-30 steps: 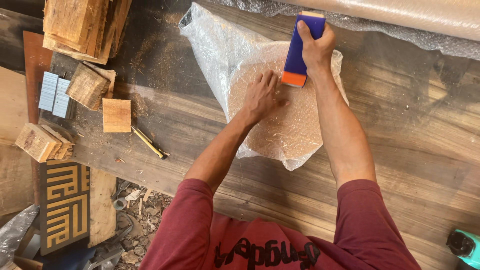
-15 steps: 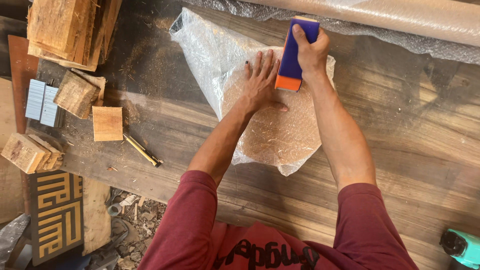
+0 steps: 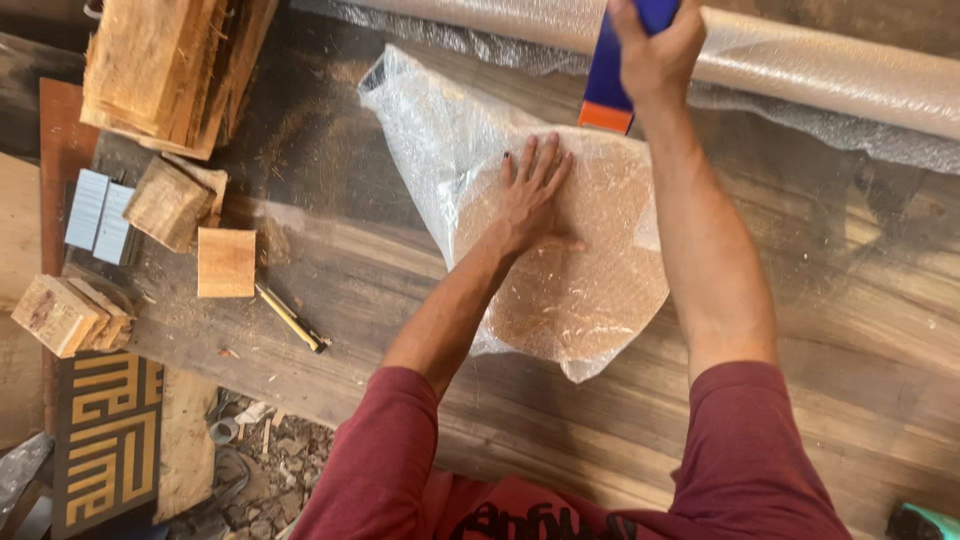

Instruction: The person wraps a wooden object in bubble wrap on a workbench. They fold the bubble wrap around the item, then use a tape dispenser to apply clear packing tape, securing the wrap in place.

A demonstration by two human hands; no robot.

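A round flat wooden piece wrapped in clear bubble wrap [image 3: 590, 290] lies on the dark wooden workbench [image 3: 820, 330]. My left hand [image 3: 535, 195] presses flat on top of the wrap, fingers spread. My right hand [image 3: 655, 55] grips a blue tape dispenser with an orange end [image 3: 612, 85] at the far edge of the wrapped piece, close to a long roll of bubble wrap [image 3: 820, 70].
Stacked wood planks [image 3: 165, 70] and small wood blocks [image 3: 225, 262] sit at the left, beside grey staple strips [image 3: 98, 210] and a yellow-black utility knife [image 3: 292, 318]. A dark panel with gold pattern [image 3: 105, 440] leans below the bench. A teal tool [image 3: 925, 522] shows at the bottom right.
My right hand has carried the tape dispenser further away, up to the far edge of the wrapped piece. My left hand stays flat on the wrap with its fingers spread.
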